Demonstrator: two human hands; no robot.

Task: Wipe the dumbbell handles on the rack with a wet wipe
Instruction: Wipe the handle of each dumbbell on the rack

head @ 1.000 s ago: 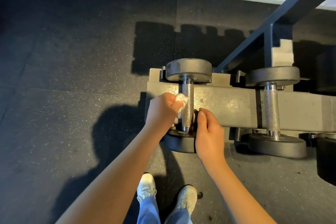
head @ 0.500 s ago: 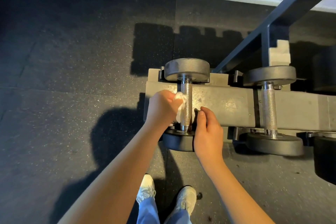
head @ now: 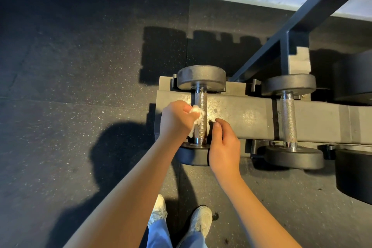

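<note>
Wet wipe [head: 196, 114]: a small white wad, soft and limp. Judged light and compressible, and best held bunched so that a fold wraps the bar. It lay against the left side of the knurled dumbbell handle [head: 200, 101], about mid-length, directly over the rack rail [head: 241, 115].

The left hand [head: 176, 122] gripped it, fingers [head: 186, 109] curled and pressed together, pinching the wad onto the steel.

Handle: chrome, knurled, rigid. Judged grippy, and likely to snag or shred thin tissue if dragged hard. The dumbbell lay across the rail, one head beyond it and one on the near side. Judged heavy and well seated, though it might turn about its own axis under a sideways rub.

The right hand [head: 224, 144] sat just right of the handle at the rail's near edge, fingers loosely curled and holding nothing. Contact with the bar could not be told.

A second dumbbell handle [head: 288, 121] crossed the rail further right, untouched.

Judgement: the first handle was being wiped, and its underside would need the bar rotated. Speckled rubber floor [head: 80, 86] lay left of the rail.
</note>
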